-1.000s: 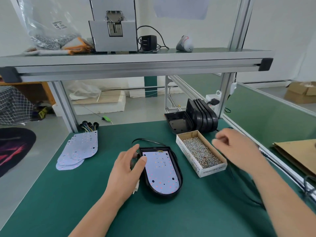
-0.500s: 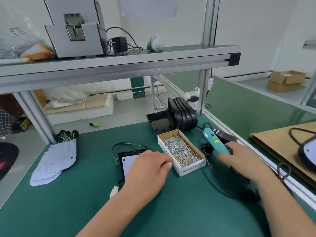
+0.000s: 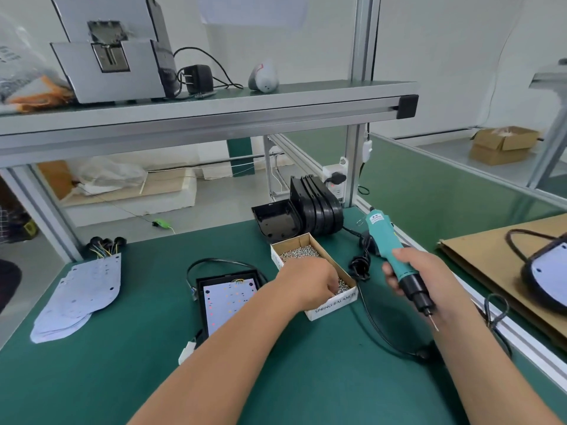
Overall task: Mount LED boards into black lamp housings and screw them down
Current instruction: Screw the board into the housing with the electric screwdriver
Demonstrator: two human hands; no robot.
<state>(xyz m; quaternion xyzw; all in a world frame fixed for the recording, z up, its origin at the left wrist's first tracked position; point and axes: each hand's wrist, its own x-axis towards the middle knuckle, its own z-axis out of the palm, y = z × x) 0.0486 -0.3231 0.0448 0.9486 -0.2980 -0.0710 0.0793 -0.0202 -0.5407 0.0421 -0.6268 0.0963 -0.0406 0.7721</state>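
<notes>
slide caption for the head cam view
Left hand reaches into the screw box while the right hand grips the electric screwdriver; LED board sits in its black housing.

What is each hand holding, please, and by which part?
Right hand grips the teal screwdriver round its lower body. Left hand is in the screw box; hold hidden.

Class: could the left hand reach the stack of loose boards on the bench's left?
Probably yes: the left hand is in the screw box, and only the flat housing and bare mat lie between it and the stack.
</notes>
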